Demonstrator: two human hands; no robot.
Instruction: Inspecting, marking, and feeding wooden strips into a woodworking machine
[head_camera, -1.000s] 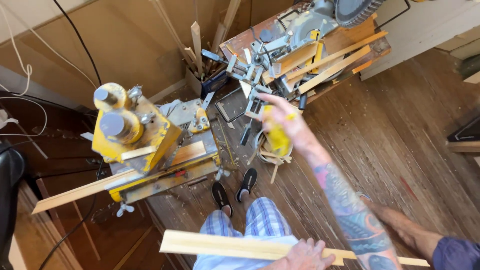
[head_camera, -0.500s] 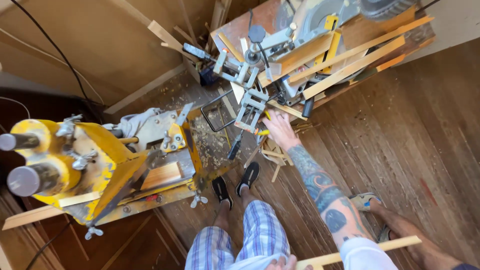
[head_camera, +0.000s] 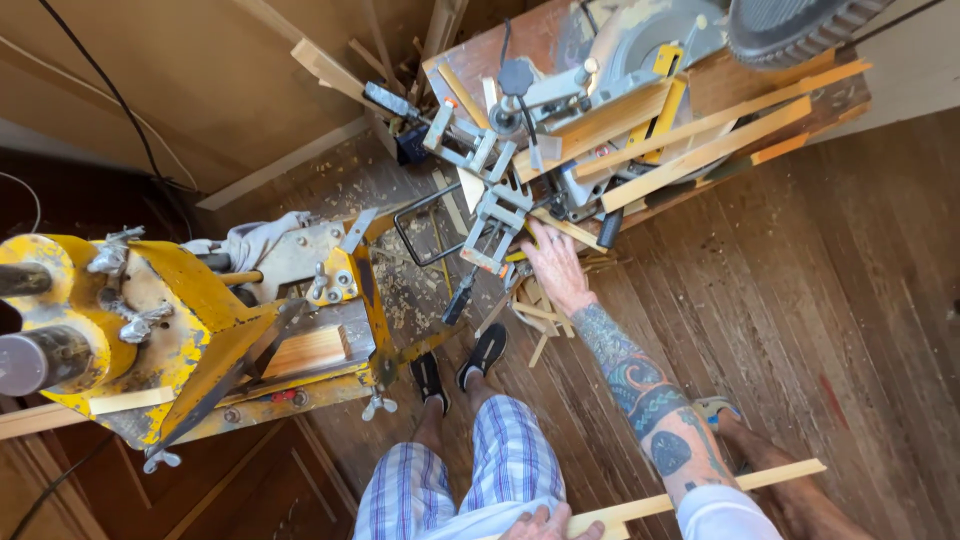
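R hand on miter saw; L hand grips wood strip.

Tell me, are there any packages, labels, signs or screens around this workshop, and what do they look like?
None that can be made out: no package, sign or screen shows.
The yellow machine at left and the miter saw at the top carry no label clear enough to tell.
The right hand reaches toward the saw; the left hand holds a pale wooden strip.
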